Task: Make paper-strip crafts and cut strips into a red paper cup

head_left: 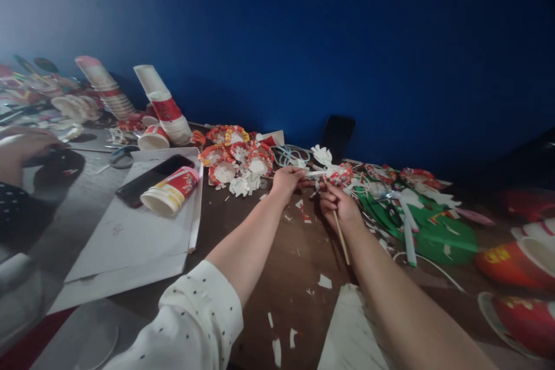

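Note:
My right hand (343, 207) is closed around a thin wooden stick (341, 238), whose lower end points down toward the table. Red-and-white cut paper (340, 174) shows just above those fingers; whether it is joined to the stick is unclear. Pinched in the fingertips of my left hand (287, 180) is a narrow white paper strip (315, 173), reaching across to the cut paper. A white petal-shaped paper piece (321, 154) stands behind. Left of my hands lie several red-and-white paper flowers (238, 153) made from cut cups.
Stacked paper cups (167, 110) and a phone with a cup (171, 191) lie leftward. Another person's hand (28, 141) is at the far left. A green disc (451, 237), a glue gun (407, 228) and orange-red cups (515, 263) are rightward. Paper scraps (325, 281) litter the table.

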A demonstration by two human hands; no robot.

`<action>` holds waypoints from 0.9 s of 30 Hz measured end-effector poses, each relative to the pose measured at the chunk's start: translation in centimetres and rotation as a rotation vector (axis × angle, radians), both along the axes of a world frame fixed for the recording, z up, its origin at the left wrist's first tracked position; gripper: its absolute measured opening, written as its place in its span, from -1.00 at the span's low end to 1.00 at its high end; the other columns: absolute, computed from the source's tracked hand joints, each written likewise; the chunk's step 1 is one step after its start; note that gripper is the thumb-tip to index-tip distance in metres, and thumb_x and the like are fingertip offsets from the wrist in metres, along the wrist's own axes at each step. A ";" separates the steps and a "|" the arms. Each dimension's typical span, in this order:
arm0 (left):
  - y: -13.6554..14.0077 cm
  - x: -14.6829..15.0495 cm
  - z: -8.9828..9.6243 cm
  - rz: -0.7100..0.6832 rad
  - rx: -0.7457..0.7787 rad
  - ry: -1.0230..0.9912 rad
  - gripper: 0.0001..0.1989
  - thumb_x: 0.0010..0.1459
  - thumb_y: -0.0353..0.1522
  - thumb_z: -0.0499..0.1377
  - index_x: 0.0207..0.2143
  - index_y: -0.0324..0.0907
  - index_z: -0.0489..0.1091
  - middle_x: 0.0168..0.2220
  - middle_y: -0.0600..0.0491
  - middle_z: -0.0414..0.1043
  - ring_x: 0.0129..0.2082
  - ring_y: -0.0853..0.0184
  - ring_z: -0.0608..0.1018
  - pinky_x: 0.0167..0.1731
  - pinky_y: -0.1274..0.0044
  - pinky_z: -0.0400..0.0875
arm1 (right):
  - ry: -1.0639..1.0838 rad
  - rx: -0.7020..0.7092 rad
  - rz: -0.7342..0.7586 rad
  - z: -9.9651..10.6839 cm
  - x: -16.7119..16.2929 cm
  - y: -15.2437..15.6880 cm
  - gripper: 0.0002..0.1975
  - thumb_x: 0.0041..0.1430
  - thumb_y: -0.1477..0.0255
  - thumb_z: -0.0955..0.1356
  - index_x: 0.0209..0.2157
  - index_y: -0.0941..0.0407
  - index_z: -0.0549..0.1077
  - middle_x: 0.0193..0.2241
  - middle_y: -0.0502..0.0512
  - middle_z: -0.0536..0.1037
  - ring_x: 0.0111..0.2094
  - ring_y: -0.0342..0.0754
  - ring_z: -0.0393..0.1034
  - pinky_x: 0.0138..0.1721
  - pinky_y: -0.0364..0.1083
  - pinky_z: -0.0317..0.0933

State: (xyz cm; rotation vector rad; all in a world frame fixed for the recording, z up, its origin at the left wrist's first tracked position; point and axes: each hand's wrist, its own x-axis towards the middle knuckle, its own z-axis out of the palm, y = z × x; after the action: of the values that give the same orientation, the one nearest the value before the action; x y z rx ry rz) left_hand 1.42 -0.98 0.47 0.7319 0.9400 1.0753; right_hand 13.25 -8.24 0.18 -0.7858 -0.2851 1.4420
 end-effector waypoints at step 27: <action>-0.7 -0.4 0.4 -0.202 -0.073 0.056 -0.88 0.01 -0.55 0.21 -0.54 -0.23 0.39 -0.58 0.08 0.40 -0.58 0.48 0.48 -0.41 0.64 0.41 | -0.177 0.031 0.089 0.6 -2.2 -0.5 -0.75 -0.18 0.53 0.47 -0.36 0.13 0.45 -0.43 -0.03 0.50 -0.63 -0.37 0.15 -0.74 -0.40 -0.05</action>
State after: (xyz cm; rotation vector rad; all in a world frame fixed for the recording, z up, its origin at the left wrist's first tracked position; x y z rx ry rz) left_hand 1.00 -1.66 0.87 0.7819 0.9269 0.8436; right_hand 11.04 -8.77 0.74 -0.8868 -0.4817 1.4498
